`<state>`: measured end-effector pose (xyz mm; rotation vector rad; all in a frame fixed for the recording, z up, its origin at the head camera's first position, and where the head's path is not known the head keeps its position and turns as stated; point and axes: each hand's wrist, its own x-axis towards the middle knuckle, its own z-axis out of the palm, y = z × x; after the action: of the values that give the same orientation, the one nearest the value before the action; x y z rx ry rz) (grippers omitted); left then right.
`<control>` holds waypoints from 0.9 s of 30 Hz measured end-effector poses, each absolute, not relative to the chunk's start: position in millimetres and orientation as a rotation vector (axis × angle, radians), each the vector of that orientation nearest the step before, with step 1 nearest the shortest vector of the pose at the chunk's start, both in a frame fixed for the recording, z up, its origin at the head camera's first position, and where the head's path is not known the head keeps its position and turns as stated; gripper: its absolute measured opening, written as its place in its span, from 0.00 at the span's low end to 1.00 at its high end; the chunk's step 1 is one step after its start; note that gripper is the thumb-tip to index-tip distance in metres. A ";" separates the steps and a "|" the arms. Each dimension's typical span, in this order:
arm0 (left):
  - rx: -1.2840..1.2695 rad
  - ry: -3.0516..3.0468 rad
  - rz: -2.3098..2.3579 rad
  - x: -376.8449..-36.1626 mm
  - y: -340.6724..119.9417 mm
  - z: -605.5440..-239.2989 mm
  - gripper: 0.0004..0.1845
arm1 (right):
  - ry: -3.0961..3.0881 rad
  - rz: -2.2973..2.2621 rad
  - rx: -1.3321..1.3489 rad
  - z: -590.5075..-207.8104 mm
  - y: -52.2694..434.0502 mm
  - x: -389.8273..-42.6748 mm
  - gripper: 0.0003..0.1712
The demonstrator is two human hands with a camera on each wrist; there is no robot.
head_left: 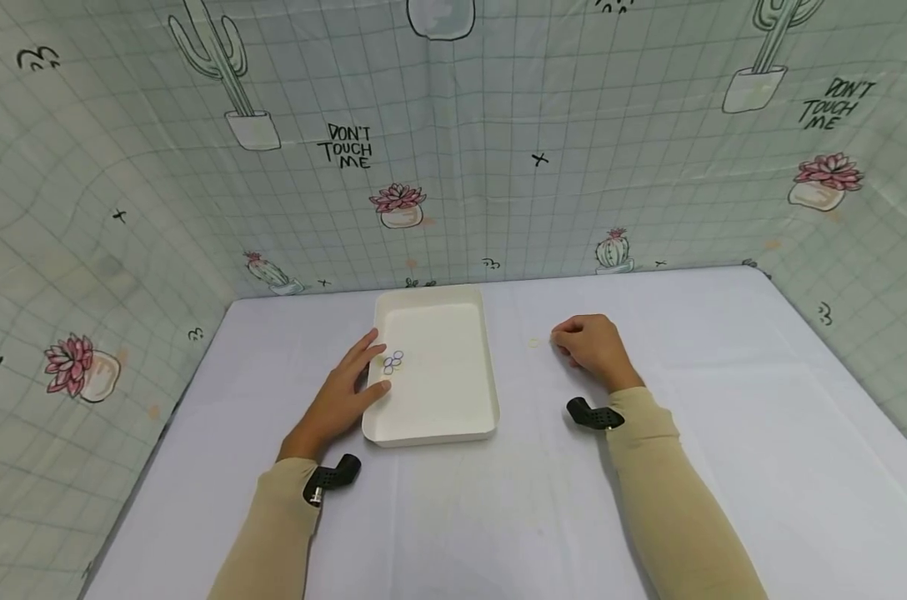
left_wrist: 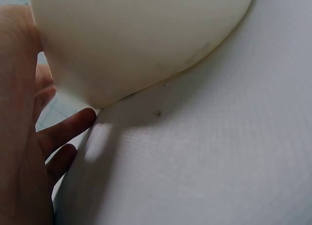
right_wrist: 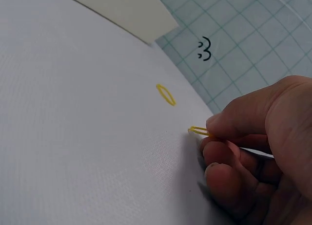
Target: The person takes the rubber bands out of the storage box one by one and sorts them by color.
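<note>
A cream tray (head_left: 438, 417) lies on the white table, with several small rings (head_left: 393, 362) inside near its left wall. My left hand (head_left: 344, 392) rests flat against the tray's left rim, fingers straight; the left wrist view shows the tray's rounded corner (left_wrist: 146, 45) beside my fingers (left_wrist: 63, 132). Right of the tray, my right hand (head_left: 592, 346) pinches a small yellow rubber band (right_wrist: 197, 131) between thumb and forefinger just above the table. A second yellow band (right_wrist: 165, 94) lies loose on the table a little ahead of that hand, faintly visible in the head view (head_left: 533, 342).
Walls of cactus-print checked cloth (head_left: 453, 167) close in the table at the back and both sides. The table's white surface (head_left: 724, 417) stretches right of my right arm. Black wrist cameras (head_left: 332, 477) sit on both sleeves.
</note>
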<state>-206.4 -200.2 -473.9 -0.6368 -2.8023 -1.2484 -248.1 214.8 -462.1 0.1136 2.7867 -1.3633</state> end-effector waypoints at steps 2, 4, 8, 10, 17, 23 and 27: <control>-0.634 -2.799 -1.247 -206.3 -200.9 -475.2 0.35 | 2.810 -1.342 0.105 -463.3 213.7 -247.6 0.12; -0.636 -2.803 -1.239 -206.2 -201.4 -475.8 0.35 | 2.823 -1.323 0.099 -463.7 213.1 -246.9 0.12; -0.635 -2.811 -1.241 -205.6 -202.0 -476.0 0.34 | 2.830 -1.303 0.077 -463.1 212.2 -246.2 0.12; -0.636 -2.807 -1.243 -206.1 -202.1 -475.7 0.34 | 2.840 -1.305 0.068 -463.0 211.7 -246.4 0.12; -0.622 -2.823 -1.229 -208.3 -202.3 -475.0 0.34 | 2.855 -1.300 0.046 -465.7 209.6 -247.6 0.13; -0.614 -2.819 -1.224 -208.0 -202.2 -477.5 0.34 | 2.953 -1.228 -0.018 -469.0 205.7 -247.5 0.13; -0.624 -2.807 -1.223 -209.2 -202.3 -476.2 0.34 | 2.968 -1.226 -0.022 -466.6 204.4 -248.6 0.13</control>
<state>-209.2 -202.3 -476.2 -0.6242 -2.8066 -1.2232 -248.6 204.4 -466.6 -0.0220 2.9676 -1.2264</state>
